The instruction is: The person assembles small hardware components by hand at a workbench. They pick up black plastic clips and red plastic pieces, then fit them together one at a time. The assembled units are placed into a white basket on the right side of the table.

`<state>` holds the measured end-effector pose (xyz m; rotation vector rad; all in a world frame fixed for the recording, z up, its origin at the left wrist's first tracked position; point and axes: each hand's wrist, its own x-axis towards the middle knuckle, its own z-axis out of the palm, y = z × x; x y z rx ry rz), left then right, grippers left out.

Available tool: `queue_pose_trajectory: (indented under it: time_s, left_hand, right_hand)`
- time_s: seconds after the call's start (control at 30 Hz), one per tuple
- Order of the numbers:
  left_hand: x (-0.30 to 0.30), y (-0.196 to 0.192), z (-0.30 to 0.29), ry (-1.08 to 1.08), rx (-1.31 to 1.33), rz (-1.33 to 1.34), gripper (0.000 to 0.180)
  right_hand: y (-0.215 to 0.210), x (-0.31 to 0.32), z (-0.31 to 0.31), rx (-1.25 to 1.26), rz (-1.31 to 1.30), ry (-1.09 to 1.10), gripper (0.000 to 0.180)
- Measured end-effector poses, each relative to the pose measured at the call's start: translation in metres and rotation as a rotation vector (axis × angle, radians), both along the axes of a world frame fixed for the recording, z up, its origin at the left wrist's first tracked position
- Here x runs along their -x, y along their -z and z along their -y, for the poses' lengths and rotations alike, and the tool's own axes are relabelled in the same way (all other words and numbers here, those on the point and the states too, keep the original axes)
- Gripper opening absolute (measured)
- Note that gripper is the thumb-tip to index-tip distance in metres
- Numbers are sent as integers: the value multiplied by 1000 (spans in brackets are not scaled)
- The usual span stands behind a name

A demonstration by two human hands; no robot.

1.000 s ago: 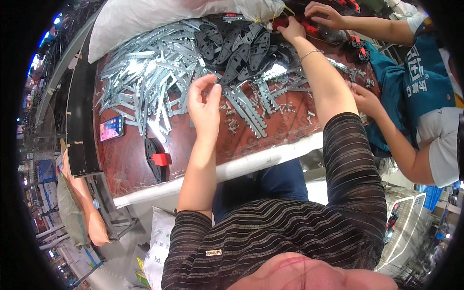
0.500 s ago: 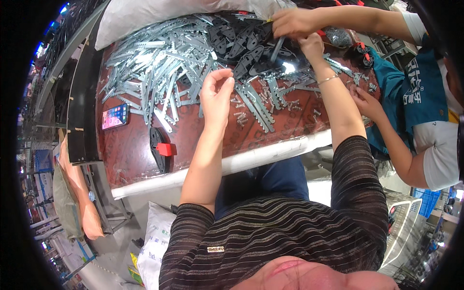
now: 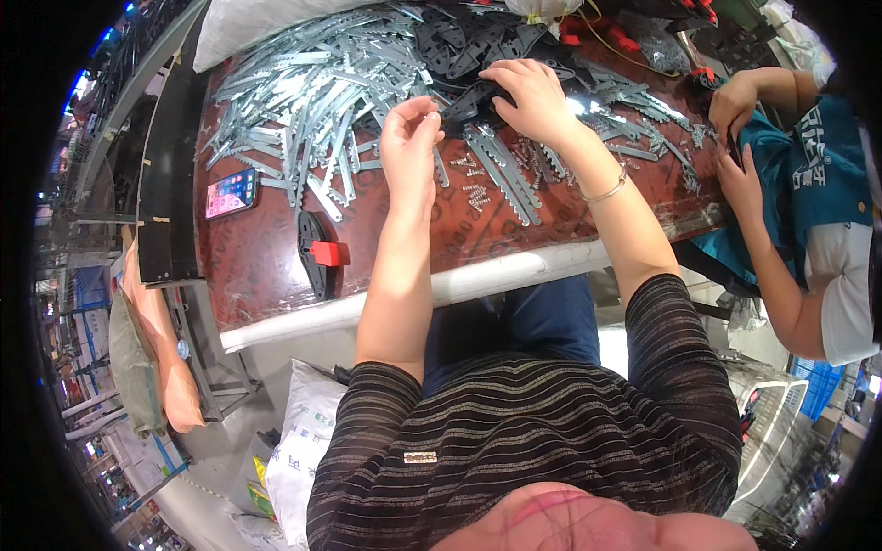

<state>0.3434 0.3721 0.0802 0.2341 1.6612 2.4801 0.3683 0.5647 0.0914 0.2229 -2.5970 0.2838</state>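
Your right hand point(image 3: 533, 96) lies palm-down, fingers closed over a black plastic part point(image 3: 470, 99) that pokes out just to its left. Your left hand point(image 3: 411, 147) hovers beside that part with fingertips pinched together; whether they hold anything I cannot tell. Small screws point(image 3: 473, 195) lie just below both hands.

My left hand point(image 3: 411, 147) above table point(image 3: 266, 266), right hand point(image 3: 531, 96) on plastic parts point(image 3: 469, 46) behind. Metal strips point(image 3: 303, 92) left, phone point(image 3: 230, 193) far left, screws point(image 3: 473, 195) between hands.
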Motion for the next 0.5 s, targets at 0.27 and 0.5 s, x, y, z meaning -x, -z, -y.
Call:
queue_pose_trajectory:
  time_s: [0.27,0.5]
  left_hand:
    - [-3,-3,-4,105,44,-14,26]
    - [-7,-8,-6,452,-268,319,27]
  right_hand:
    - [-3,-7,-2,217,-235,-200,28]
    - [-24,-24,38,363,-365,-359,21]
